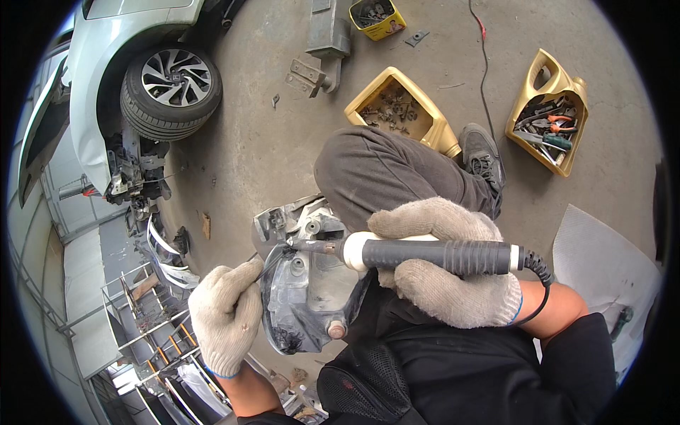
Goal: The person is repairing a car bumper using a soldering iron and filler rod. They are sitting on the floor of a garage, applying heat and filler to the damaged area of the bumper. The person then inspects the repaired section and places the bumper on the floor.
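Note:
My right hand (460, 294), in a pale knitted glove, is closed around a soldering iron (443, 256) with a black ribbed grip and white collars. The iron's metal tip touches the upper left part of a grey and black plastic housing (289, 301), which looks like a car headlight housing and rests against my lap. My left hand (225, 315), gloved alike, pinches a thin dark rod (270, 263) whose far end reaches close to the iron's tip. A dark, rough patch shows at the housing's lower left. The gloved fingers hide part of the rod.
Beyond my bent knee stand a cut-open gold jug (430, 134) of small metal parts, another gold jug (571, 160) of pliers and tools, and a yellow tub (387, 30). A cable (484, 78) crosses the floor. A car with an exposed wheel (173, 88) stands far left.

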The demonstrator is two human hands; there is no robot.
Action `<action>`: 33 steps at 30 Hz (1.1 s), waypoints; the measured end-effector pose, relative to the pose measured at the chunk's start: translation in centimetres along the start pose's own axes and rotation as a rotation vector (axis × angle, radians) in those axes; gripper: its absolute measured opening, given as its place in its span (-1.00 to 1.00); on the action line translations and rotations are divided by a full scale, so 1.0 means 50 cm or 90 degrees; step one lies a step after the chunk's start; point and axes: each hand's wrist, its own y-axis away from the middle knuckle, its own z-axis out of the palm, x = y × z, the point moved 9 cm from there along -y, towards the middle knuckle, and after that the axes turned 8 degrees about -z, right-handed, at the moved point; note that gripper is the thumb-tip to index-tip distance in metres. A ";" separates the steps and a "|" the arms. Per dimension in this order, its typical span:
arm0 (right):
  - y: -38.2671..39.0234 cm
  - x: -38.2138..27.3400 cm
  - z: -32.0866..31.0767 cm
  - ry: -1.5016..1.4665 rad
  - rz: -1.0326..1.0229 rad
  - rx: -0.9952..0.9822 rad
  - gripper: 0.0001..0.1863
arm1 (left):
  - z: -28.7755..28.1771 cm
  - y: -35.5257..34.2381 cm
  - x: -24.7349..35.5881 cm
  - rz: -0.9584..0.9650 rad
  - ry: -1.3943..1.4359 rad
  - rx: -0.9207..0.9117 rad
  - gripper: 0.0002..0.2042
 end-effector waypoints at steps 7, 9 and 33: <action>0.012 0.007 0.005 -0.038 0.084 0.041 -0.50 | 0.001 -0.004 -0.003 0.055 0.003 0.046 -0.74; 0.024 0.025 0.009 -0.135 0.195 0.063 -0.50 | 0.000 -0.001 -0.008 0.040 0.008 0.047 -0.74; 0.030 0.030 -0.004 -0.186 0.197 0.093 -0.44 | -0.002 0.003 -0.001 0.089 0.027 0.076 -0.76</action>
